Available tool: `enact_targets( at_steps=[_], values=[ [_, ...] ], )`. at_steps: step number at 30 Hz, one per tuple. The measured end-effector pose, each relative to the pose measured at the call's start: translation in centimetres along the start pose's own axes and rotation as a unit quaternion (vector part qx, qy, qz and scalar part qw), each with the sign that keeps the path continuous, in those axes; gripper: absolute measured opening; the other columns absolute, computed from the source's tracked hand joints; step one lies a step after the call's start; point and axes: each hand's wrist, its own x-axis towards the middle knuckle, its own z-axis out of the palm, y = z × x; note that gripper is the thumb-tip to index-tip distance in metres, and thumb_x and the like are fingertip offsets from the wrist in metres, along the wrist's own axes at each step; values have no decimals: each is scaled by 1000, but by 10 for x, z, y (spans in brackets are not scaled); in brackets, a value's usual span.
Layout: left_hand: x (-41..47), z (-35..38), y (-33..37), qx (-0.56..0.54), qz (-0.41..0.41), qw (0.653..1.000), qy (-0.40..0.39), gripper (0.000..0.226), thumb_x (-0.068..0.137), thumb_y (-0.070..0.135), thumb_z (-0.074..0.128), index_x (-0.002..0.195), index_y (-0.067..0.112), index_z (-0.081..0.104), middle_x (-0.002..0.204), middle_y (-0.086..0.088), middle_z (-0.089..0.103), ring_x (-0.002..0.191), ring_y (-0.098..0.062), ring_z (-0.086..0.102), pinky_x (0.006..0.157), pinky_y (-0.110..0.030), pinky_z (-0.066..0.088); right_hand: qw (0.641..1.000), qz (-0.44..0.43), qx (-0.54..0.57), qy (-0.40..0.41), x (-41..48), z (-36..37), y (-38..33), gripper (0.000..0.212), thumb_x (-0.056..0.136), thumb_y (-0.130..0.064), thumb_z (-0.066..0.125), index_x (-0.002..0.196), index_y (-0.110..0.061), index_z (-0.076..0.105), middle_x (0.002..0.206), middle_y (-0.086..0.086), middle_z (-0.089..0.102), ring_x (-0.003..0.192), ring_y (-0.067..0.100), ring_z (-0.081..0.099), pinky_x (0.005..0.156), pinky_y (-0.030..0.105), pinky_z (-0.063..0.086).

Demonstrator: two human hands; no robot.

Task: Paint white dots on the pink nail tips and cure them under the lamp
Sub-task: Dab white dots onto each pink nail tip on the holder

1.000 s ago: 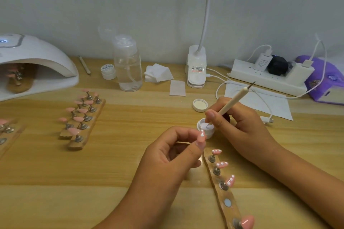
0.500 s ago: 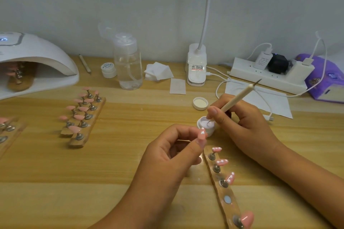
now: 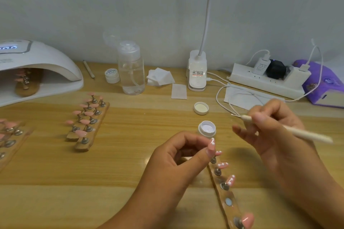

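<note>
Left hand (image 3: pixel 178 156) pinches a pink nail tip (image 3: pixel 211 146) with white dots, just above the wooden holder strip (image 3: pixel 226 201). Right hand (image 3: pixel 270 130) grips the dotting pen (image 3: pixel 290 130), lifted beside the open white gel pot (image 3: pixel 207 128). Curing lamp (image 3: pixel 37 65) sits far left, a strip of tips inside.

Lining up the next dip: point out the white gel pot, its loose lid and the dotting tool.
white gel pot (image 3: pixel 207 128), head view, gel surface inside the rim.
loose lid (image 3: pixel 201 108), head view, inner face.
dotting tool (image 3: pixel 305 133), head view, pale shaft's outer half.
</note>
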Motion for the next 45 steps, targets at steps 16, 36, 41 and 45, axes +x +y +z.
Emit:
enact_targets(
  at_steps=[16, 36, 41, 45],
  values=[
    [-1, 2, -2, 25, -3, 999, -38, 18, 62, 38, 76, 74, 25, 73, 75, 2, 73, 69, -1, 65, 63, -11, 47, 993, 56, 88, -48, -18, 12, 4, 31, 77, -22, 72, 60, -20, 46, 50, -3, 42, 48, 6, 44, 70, 33, 58],
    [-2, 3, -1, 31, -5, 998, -51, 16, 64, 38, 74, 76, 28, 72, 92, 3, 76, 85, -9, 68, 73, -16, 51, 995, 55, 48, -71, -20, 15, 2, 23, 72, -18, 65, 57, -24, 49, 52, -4, 45, 46, 6, 42, 62, 26, 51],
    [-2, 4, -1, 21, -5, 998, -55, 15, 65, 36, 74, 77, 27, 71, 93, 4, 76, 84, -6, 67, 72, -13, 51, 995, 56, 47, -74, -20, 15, 3, 23, 72, -18, 66, 57, -23, 49, 53, -2, 45, 46, 6, 44, 60, 25, 50],
    [-3, 3, -2, 30, -6, 998, -46, 17, 62, 39, 75, 75, 27, 73, 92, -5, 76, 82, -10, 67, 72, -16, 50, 994, 58, 51, -73, -19, 15, 2, 23, 72, -19, 65, 57, -24, 49, 52, -2, 45, 47, 5, 44, 58, 22, 51]
  ],
)
